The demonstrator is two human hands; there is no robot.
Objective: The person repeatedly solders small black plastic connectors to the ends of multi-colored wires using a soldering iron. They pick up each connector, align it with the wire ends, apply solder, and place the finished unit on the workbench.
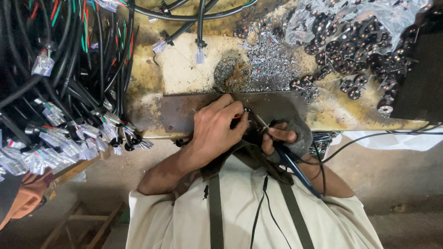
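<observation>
Now, left hand (217,127) pinching thin red wire (236,116), right hand (288,137) clenched on blue-handled soldering iron (293,166).

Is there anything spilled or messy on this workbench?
Yes. A heap of fine metal shavings lies scattered over the stained yellow bench top, just beyond the dark metal plate. Small black round connectors also spill loose from a clear plastic bag.

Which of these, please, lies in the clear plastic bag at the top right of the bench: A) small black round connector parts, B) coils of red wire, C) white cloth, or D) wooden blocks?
A: the clear plastic bag holds many small black round connector parts, some spilling onto the bench.
</observation>
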